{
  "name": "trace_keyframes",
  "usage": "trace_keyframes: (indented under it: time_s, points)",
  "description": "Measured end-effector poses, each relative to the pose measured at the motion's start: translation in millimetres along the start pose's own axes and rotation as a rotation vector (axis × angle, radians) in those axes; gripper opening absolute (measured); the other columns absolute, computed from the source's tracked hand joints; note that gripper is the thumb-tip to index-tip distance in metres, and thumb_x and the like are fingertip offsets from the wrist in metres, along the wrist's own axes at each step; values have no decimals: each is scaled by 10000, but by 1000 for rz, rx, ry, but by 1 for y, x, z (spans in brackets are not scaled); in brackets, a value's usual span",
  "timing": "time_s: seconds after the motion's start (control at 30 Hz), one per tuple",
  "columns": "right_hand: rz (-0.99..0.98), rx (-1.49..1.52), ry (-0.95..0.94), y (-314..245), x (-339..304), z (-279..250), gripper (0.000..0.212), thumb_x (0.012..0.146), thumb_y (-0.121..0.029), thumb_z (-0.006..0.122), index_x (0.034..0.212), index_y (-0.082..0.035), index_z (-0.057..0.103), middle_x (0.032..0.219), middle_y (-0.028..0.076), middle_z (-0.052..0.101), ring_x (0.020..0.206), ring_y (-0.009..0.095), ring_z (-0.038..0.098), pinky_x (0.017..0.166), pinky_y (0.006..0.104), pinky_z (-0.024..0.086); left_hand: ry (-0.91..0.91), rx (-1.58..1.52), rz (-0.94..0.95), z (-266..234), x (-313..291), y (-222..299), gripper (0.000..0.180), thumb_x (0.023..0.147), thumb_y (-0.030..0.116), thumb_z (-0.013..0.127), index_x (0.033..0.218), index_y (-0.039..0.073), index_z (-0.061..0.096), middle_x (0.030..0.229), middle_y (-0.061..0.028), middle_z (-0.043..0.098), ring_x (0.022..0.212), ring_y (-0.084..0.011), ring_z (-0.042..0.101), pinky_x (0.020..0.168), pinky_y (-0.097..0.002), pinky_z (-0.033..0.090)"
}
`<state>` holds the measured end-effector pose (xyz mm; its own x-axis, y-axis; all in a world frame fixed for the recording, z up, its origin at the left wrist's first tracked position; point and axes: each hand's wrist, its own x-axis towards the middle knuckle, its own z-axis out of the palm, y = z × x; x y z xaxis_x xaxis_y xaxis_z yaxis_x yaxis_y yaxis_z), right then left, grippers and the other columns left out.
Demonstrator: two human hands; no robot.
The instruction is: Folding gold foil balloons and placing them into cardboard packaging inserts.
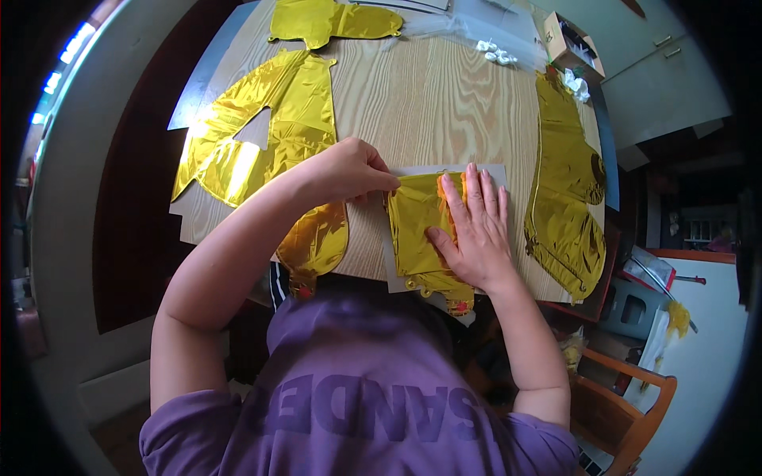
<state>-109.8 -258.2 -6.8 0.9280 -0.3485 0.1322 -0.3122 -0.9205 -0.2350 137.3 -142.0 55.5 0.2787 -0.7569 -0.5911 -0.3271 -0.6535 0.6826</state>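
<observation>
A gold foil balloon (414,230), folded into a rough rectangle, lies on a pale grey card (392,274) at the table's near edge. My left hand (353,172) pinches its far left corner between thumb and fingertips. Flat on its right side rests my right hand (482,238), fingers stretched forward and thumb out to the left. Orange-looking foil shows beside the right fingers. The balloon's near end, with small tabs and a red spot, reaches past the card towards me.
An A-shaped gold foil balloon (305,119) lies flat at left, near another rounded gold piece (321,238) under my forearm. More gold balloons lie at the far side (317,22) and right (559,151). Clear plastic (444,25), white bundles (496,54) and an open box (565,47) sit far right.
</observation>
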Motion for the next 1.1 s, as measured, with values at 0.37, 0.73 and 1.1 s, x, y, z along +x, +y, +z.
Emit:
trace_keyframes:
  time_s: [0.37,0.73,1.1]
  points:
    - [4,7,-19,-3,1,-3,769,966,-491,559,1597,-154,277,1640,280,162,1490,496,196,1195,643,99,169,91,197,-1,9,-23,250,803,134,696,1004,-13,687,797,-134,719,715,-220,713,631,-340,559]
    - [-8,12,-17,-1,1,-1,770,962,-489,569,1595,-155,286,1643,279,155,1491,499,190,1189,652,102,397,307,468,25,0,-32,164,833,101,694,958,-4,681,915,-155,652,862,-305,678,804,-395,546]
    - [12,-61,-42,-2,0,-2,756,1003,-570,457,1617,-188,238,1665,230,137,1526,435,153,1221,581,78,451,323,503,31,-1,-34,131,868,114,655,939,5,669,930,-167,637,880,-346,657,805,-421,531]
